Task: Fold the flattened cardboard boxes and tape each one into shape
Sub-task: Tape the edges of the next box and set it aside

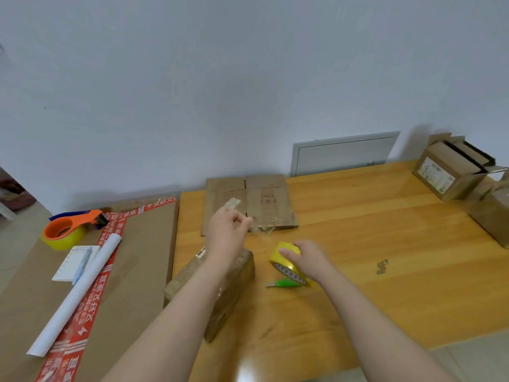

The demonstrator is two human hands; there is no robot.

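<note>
Flat stock: the flattened cardboard (249,202) lies on the worktop (385,216) against the wall, just beyond both hands.
Formed piece: a folded box (234,279) sits near the worktop's left edge, partly hidden by the left forearm.
Left hand: the left hand (228,230) is raised over the flat sheet's near edge with fingers curled toward the thumb as in a pinch. Whether a clear tape end is between them cannot be told.
Right hand: the right hand (311,260) is clamped over the yellow tape roll (286,257), which is tilted on its edge on the worktop.
Cutter: a green cutter (286,283) lies just beside the roll.
Cardboard handling: it is probably light and stiff across the panels, bends only at the creases, and looks worn and creased. It is best held by the flap edges or opposite side panels.
Tape handling: the film is likely thin, clingy and quick to stick to itself. It should be kept taut between the roll and the free end.
</note>
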